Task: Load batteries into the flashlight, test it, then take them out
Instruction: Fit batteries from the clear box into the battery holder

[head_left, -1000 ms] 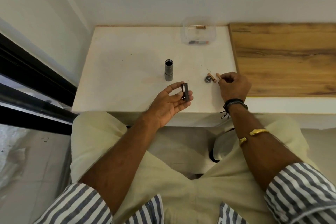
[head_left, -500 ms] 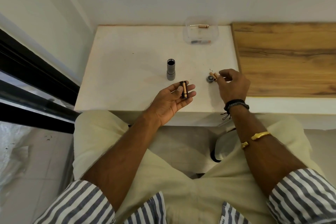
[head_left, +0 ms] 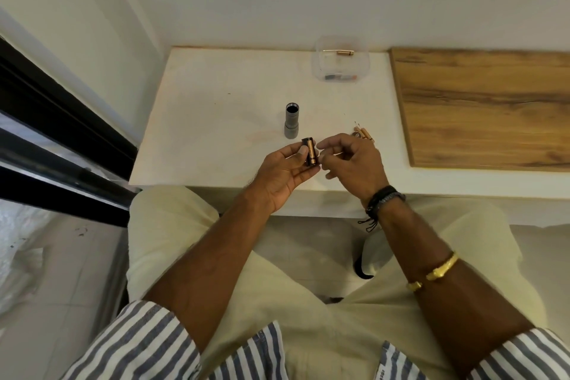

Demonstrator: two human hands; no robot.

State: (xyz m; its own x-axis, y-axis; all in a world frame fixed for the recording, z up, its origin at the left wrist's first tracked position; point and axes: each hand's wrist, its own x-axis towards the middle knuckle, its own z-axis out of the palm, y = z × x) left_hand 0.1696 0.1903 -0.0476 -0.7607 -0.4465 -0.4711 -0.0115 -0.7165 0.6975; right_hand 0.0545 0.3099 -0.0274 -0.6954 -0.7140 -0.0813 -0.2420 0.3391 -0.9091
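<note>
The left hand (head_left: 285, 174) grasps the battery holder (head_left: 310, 152) between thumb and fingertips, held upright just above the near edge of the white table (head_left: 216, 95). One copper-coloured battery (head_left: 312, 154) is visible seated in the holder's facing slot; whether the other slots are filled cannot be determined from this angle. The right hand (head_left: 351, 165) is positioned immediately to the right of the holder, with its fingertips (head_left: 320, 145) close to or touching the holder's upper end. The fingers are curled; whether they pinch a further battery cannot be determined. The flashlight body (head_left: 291, 123) stands on the table just beyond the left hand, open end up and empty as far as can be seen. The tail cap (head_left: 356, 134) and the loose batteries (head_left: 366, 134) lie on the table just beyond the right hand, touching or nearly touching one another. A clear container (head_left: 342, 63) sits well beyond both hands, against the wall. Assessment: the flashlight is disassembled and the holder is partly loaded. Remaining steps appear to be: fill the remaining slots, insert the holder into the body, fit the tail cap, test the light, then remove the batteries.
</note>
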